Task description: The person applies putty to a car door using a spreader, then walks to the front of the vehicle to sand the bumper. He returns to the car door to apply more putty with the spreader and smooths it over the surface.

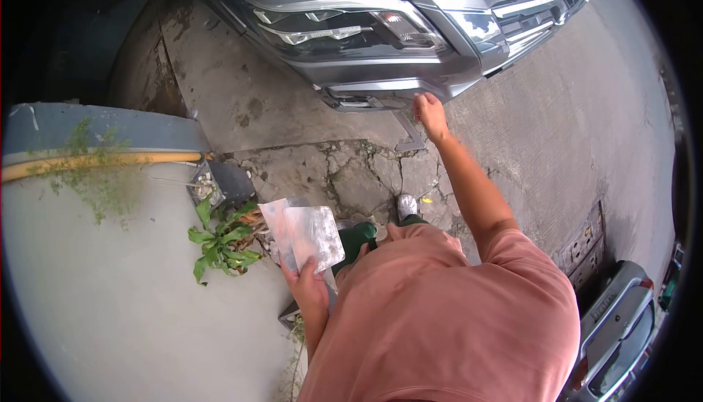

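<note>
My left hand (pixel 310 283) is closed around the lower edge of a few thin flat plates. The front plate (pixel 315 235) is whitish with grey smears and rounded corners. Behind it, a pinkish plate (pixel 272 219) fans out to the left. My right hand (pixel 430 115) is stretched forward with its fingers curled together, close to the lower front bumper (pixel 381 94) of a grey car. I cannot tell what those fingers hold. Just below them in view is a grey L-shaped strip (pixel 412 137). Above the bumper sits the car's headlight (pixel 351 32).
Cracked concrete (pixel 359 175) lies underfoot, with a shoe (pixel 407 206) on it. At left, a pale wall (pixel 146 277) carries a yellow pipe (pixel 110 164). Beside it are a leafy plant (pixel 223 242) and a grey planter (pixel 227 182). Another car (pixel 615 336) stands at lower right.
</note>
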`<state>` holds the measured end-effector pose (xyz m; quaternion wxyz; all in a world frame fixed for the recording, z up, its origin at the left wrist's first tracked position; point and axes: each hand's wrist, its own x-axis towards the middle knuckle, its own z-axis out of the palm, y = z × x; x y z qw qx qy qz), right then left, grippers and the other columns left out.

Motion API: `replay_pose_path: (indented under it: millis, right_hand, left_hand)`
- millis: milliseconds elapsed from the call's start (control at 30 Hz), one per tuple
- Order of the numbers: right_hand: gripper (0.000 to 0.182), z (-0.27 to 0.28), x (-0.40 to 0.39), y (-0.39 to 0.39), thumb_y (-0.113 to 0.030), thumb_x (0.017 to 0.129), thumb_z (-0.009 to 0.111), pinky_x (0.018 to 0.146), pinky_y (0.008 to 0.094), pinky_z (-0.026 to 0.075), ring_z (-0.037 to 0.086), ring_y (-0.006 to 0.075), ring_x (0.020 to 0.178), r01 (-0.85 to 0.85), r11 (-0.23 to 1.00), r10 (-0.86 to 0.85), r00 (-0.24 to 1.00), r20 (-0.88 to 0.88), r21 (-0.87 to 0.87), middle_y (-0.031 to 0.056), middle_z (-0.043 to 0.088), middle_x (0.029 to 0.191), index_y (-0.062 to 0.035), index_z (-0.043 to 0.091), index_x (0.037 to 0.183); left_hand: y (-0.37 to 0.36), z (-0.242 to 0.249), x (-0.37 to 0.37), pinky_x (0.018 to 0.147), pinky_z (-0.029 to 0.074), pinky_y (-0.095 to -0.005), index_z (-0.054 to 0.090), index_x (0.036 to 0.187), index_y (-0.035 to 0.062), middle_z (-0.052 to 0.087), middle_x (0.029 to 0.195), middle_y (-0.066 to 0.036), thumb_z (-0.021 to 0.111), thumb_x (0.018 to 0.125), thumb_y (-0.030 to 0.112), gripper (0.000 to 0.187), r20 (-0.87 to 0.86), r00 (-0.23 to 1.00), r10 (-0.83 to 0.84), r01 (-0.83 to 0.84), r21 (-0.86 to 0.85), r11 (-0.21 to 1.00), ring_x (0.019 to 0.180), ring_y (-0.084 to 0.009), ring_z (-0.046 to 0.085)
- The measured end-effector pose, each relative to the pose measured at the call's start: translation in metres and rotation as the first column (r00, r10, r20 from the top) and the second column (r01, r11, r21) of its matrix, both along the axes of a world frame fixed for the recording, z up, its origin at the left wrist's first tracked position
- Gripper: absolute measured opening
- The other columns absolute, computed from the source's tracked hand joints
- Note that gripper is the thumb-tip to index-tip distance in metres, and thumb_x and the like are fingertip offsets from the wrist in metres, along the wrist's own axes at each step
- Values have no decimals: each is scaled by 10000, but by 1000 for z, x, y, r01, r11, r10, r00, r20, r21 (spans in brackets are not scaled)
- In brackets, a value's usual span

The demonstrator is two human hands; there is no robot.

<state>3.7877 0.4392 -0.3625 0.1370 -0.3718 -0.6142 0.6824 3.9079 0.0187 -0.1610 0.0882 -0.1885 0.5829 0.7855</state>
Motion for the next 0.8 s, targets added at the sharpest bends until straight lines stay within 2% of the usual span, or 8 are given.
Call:
replay_pose_path:
  millis: [133,200,267,300,433,567,667,800]
  right_hand:
    - [231,-85,53,-74,-244,912,653,589,319,527,668,171,679,-394,907,315,869,381,148,83,662,807,-21,612,956]
    - [238,-122,85,-109,-212,856,712,619,382,535,691,229,667,-584,735,357,764,537,343,123,680,750,-17,583,904]
    - [252,-152,102,-144,-189,853,737,625,400,533,695,241,656,-621,745,398,706,585,243,139,689,740,2,577,889]
    - [265,-124,93,-164,-186,842,757,647,399,545,707,245,678,-636,771,492,615,616,19,162,701,765,19,601,904]
    - [276,-97,38,-219,-271,855,707,721,358,569,733,236,802,-969,-14,646,179,742,246,145,736,847,-7,716,934]
    - [377,0,-84,-320,-345,964,628,792,367,570,710,224,894,-868,463,817,339,467,-180,139,727,1001,9,708,1067]
    - [482,108,-174,-404,-451,1011,595,885,370,545,668,191,999,-747,534,838,530,130,-395,93,694,1134,-28,635,1239]
    - [492,181,-256,-480,-446,1046,540,928,394,538,652,193,1057,-666,381,734,640,-228,-641,86,660,1226,-64,540,1354]
  left_hand:
    - [-22,-11,-34,964,536,-447,300,1551,43,502,1428,-177,559,897,-95,717,48,994,103,-106,59,993,1250,-290,566]
    - [-40,-17,-58,948,546,-426,308,1547,40,521,1409,-168,557,897,-95,709,28,993,118,-120,87,989,1220,-279,587]
    - [-59,-23,-86,918,562,-370,345,1526,30,582,1335,-142,560,901,-90,671,18,987,158,-159,100,982,1145,-237,629]
    - [-74,-30,-99,911,562,-358,360,1515,28,593,1316,-136,564,902,-85,656,26,984,175,-177,108,978,1132,-227,633]
    - [-138,-56,-165,882,557,-313,433,1453,21,634,1240,-112,588,906,-59,575,19,981,193,-193,181,964,1080,-184,646]
    - [-213,-49,-229,898,555,-322,452,1431,21,635,1236,-111,586,902,-64,552,7,988,156,-153,221,963,1091,-190,647]
    - [-256,-20,-275,924,554,-361,468,1411,20,637,1243,-115,579,903,-66,527,4,992,123,-119,281,952,1109,-211,649]
    - [-299,1,-329,970,539,-420,495,1386,4,632,1284,-137,576,914,-41,482,9,999,40,-40,408,912,1155,-251,639]
